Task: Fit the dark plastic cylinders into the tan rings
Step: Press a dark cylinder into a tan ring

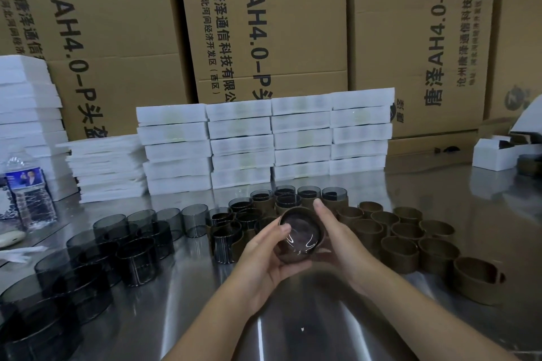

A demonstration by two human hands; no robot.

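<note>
Above the middle of the steel table (pixel 293 328), both hands hold one dark plastic cylinder (pixel 299 236) that sits inside a tan ring (pixel 320 239). My left hand (pixel 264 258) cups it from the left and below, fingers curled round its wall. My right hand (pixel 340 240) grips the right side, thumb up at the far rim. Loose dark cylinders (pixel 137 255) lie in rows on the left. Empty tan rings (pixel 410 246) stand in rows on the right. Fitted pairs (pixel 281 199) cluster just behind my hands.
Stacks of white flat boxes (pixel 264 141) line the back of the table, with more white boxes (pixel 26 102) at far left. Printed cardboard cartons (pixel 264 23) form a wall behind. A water bottle (pixel 28 190) stands at left. An open white box (pixel 498 152) sits at right.
</note>
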